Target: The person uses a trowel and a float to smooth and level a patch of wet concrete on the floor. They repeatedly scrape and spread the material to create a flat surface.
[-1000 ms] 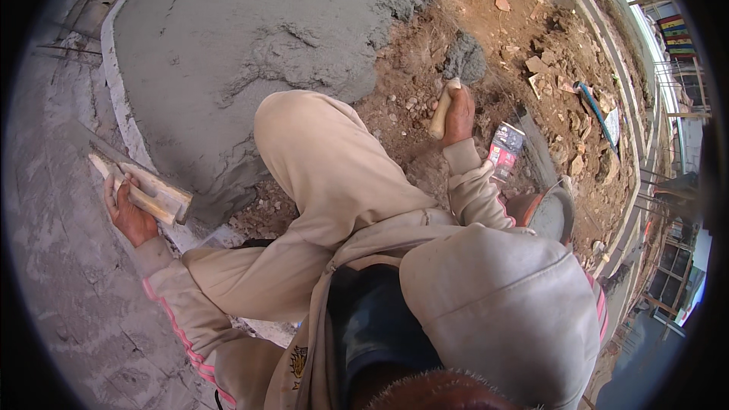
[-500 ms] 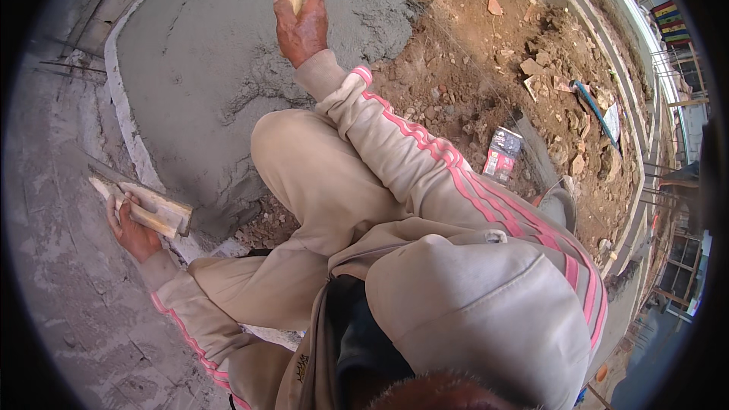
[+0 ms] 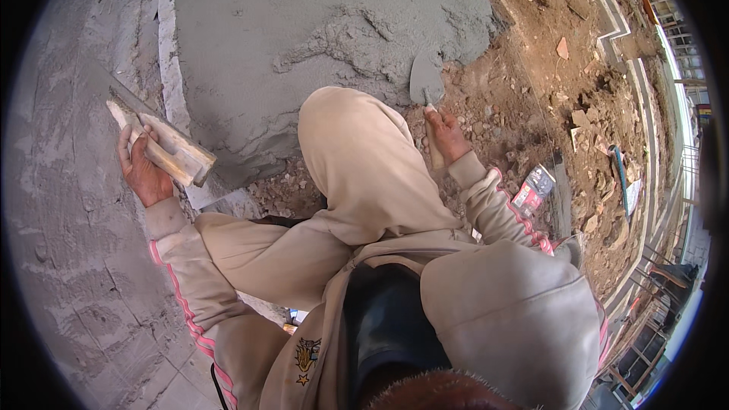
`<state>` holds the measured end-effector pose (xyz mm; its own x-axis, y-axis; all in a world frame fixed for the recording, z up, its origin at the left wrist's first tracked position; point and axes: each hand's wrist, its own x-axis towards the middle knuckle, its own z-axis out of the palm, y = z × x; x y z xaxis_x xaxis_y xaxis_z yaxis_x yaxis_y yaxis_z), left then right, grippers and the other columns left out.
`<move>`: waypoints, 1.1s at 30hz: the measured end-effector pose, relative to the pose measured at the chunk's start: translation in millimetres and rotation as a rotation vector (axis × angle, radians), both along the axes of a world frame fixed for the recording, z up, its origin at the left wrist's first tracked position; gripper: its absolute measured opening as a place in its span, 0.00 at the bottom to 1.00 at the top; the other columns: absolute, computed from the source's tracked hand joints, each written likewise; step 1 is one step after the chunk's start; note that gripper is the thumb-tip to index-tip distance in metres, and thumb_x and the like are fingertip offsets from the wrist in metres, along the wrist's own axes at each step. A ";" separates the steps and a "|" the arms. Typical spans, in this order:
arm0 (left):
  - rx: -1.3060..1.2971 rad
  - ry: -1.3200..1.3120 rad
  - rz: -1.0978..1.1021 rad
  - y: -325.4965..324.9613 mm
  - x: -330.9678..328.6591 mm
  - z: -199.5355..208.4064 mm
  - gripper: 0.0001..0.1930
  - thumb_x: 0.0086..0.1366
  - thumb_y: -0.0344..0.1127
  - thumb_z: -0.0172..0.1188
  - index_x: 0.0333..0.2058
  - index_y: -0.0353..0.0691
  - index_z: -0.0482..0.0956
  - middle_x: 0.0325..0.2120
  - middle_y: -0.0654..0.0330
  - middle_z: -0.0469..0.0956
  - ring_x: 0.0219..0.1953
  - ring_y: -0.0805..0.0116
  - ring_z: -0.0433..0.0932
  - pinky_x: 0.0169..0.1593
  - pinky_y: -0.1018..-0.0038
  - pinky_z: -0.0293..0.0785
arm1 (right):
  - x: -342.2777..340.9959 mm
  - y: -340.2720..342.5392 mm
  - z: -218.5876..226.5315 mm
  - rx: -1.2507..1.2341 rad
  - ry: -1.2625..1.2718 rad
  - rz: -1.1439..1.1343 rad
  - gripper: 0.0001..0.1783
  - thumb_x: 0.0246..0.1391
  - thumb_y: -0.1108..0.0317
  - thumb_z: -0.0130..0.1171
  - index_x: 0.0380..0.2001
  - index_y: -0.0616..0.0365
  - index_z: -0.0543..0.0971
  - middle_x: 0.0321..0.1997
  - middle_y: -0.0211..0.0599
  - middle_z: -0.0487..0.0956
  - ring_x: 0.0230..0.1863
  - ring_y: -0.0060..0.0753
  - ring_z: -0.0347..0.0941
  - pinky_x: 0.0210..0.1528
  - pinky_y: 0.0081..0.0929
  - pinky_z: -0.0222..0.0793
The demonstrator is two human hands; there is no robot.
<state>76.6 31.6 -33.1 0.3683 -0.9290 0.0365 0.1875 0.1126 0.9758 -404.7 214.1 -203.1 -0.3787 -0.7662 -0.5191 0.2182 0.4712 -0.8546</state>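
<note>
Wet grey concrete (image 3: 250, 45) spreads ahead of my bent knee, smooth at the far side and rough along its near edge. In my right hand (image 3: 451, 135) is the wooden handle of a trowel (image 3: 426, 76). Its metal blade lies at the right edge of the concrete, beside the bare soil. At the left, my left hand (image 3: 146, 171) grips a wooden float (image 3: 171, 153) by its handle. The float is held tilted over the grey paving, close to the pale edging strip (image 3: 173, 68). Part of the left fingers is hidden behind the float's handle.
Brown soil with stones (image 3: 524, 91) lies to the right. A red and white packet (image 3: 534, 188) sits near my right forearm. Farther right are a blue-handled tool (image 3: 620, 171) and a long concrete edge (image 3: 645, 106). Grey paving (image 3: 68, 243) extends along the left.
My right hand has come from over the concrete, back and right, bringing the trowel to its edge. My left hand still holds the float. The whole view has shifted somewhat.
</note>
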 end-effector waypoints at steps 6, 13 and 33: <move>0.008 -0.048 -0.041 -0.7 16.2 -9.9 0.20 0.62 0.20 0.53 0.54 0.33 0.67 0.43 0.48 0.76 0.45 0.63 0.76 0.51 0.71 0.75 | 39.1 -40.0 -31.3 -0.133 -0.012 0.050 0.24 0.59 0.52 0.53 0.47 0.63 0.72 0.27 0.34 0.73 0.19 0.26 0.68 0.20 0.25 0.67; -0.034 -0.056 0.018 -4.4 -1.9 1.8 0.20 0.61 0.19 0.53 0.53 0.32 0.68 0.42 0.46 0.75 0.46 0.61 0.76 0.52 0.71 0.75 | 56.1 -113.0 -45.1 -0.220 -0.061 0.250 0.17 0.60 0.53 0.53 0.30 0.57 0.72 0.24 0.33 0.72 0.19 0.25 0.67 0.21 0.26 0.67; 0.053 -0.078 -0.082 -7.6 -2.6 -12.5 0.20 0.63 0.22 0.53 0.55 0.34 0.66 0.46 0.48 0.73 0.49 0.60 0.74 0.54 0.69 0.74 | -39.2 29.1 30.3 -0.170 -0.469 -0.115 0.12 0.58 0.61 0.45 0.40 0.56 0.69 0.28 0.34 0.72 0.18 0.26 0.67 0.18 0.25 0.66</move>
